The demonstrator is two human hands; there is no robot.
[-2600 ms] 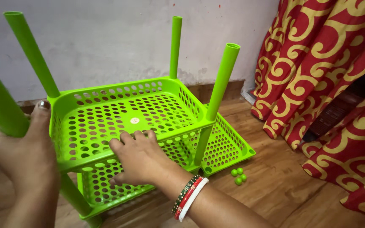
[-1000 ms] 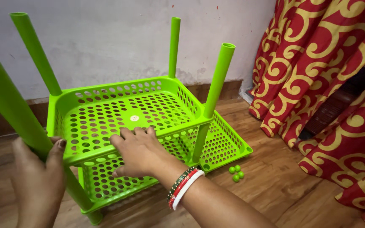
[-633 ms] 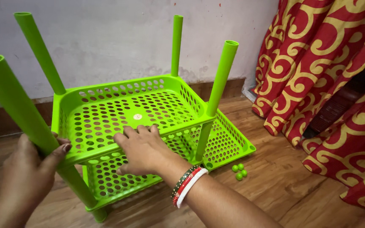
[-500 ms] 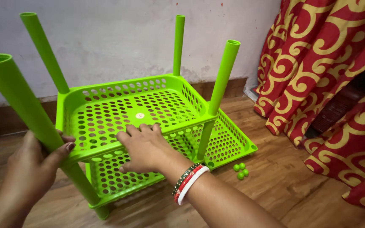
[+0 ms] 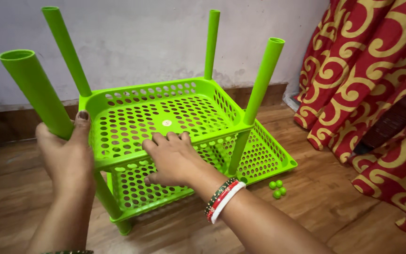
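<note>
A pale wall [image 5: 132,42] fills the far side, and a brown wooden floor [image 5: 334,207] lies under everything. On the right hangs a big red curtain [image 5: 377,84] with yellow swirls. In the middle of the floor stands a bright green plastic rack [image 5: 175,113] with two holed trays, one above the other, and four round poles sticking up at the corners. The upper tray sits a bit to the left of the lower tray [image 5: 269,160]. The left hand [image 5: 66,155] is wrapped tight around the near left pole [image 5: 34,91], low down by the tray corner. The right hand [image 5: 172,157] lies flat with fingers spread on the near edge of the upper tray, pressing down. Red and white bangles [image 5: 224,200] ring that wrist. Three tiny green caps [image 5: 277,188] lie together on the floor, just right of the lower tray.
</note>
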